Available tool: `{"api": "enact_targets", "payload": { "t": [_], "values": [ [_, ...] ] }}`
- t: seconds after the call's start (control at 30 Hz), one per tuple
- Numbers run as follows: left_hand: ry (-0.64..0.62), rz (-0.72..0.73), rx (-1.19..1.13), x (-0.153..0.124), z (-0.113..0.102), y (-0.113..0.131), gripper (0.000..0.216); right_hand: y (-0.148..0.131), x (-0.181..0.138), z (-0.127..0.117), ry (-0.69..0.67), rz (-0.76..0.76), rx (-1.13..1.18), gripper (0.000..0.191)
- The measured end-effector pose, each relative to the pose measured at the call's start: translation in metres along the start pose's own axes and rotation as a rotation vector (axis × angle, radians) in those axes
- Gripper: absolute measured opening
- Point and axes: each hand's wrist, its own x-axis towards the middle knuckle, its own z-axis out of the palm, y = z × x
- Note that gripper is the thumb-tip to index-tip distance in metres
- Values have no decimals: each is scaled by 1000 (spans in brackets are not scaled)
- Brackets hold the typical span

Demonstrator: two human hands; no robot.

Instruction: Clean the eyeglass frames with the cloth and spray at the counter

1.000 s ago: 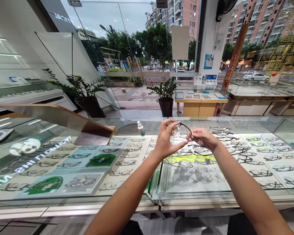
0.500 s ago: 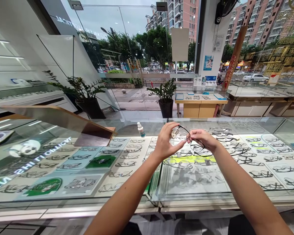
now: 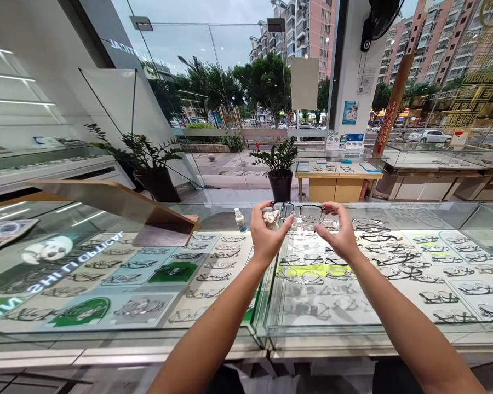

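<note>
I hold a pair of black-rimmed glasses (image 3: pixel 302 212) level in front of me, above the glass display counter (image 3: pixel 332 323). My left hand (image 3: pixel 267 235) pinches the left end of the frame and also keeps a small pale cloth (image 3: pixel 271 219) bunched in its palm. My right hand (image 3: pixel 340 232) pinches the right end of the frame. The lenses face away toward the shop window.
A small white bottle with a blue label (image 3: pixel 240 220) stands on the counter left of my hands. A tilted wooden-framed mirror (image 3: pixel 119 205) sits at the left. Rows of glasses lie under the counter glass. Potted plants (image 3: pixel 279 164) and another display table (image 3: pixel 337 175) stand beyond.
The glasses were tilted, with my left hand rubbing a lens; now both hands have lifted them and hold them level by their ends. The camera has tipped slightly down.
</note>
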Motion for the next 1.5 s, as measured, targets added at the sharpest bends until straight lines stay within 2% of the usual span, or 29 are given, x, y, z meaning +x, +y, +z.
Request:
{"api": "enact_targets", "payload": {
  "t": [0.2,0.37,0.5,0.67,0.83,1.07,1.23,1.5],
  "values": [
    [-17,-39,10,-1,6,-4,56,5,2,4,51,-27,-89,51],
    [19,1,-12,1,4,12,57,-10,9,-6,41,-52,-126,54],
    [43,108,4,23,-4,40,58,-38,29,-22,52,-135,-150,55],
    [40,235,2,65,-20,91,60,-85,59,-44,100,-249,-175,51],
    [-6,244,35,76,-37,126,55,-118,58,-54,196,-242,-172,48],
    [21,238,101,63,-48,127,57,-118,45,-52,198,-201,-164,47],
    [35,276,169,60,-51,127,54,-118,42,-51,184,-153,-227,49],
    [15,261,248,57,-52,131,51,-121,37,-52,177,-118,-319,52]
  ]
}}
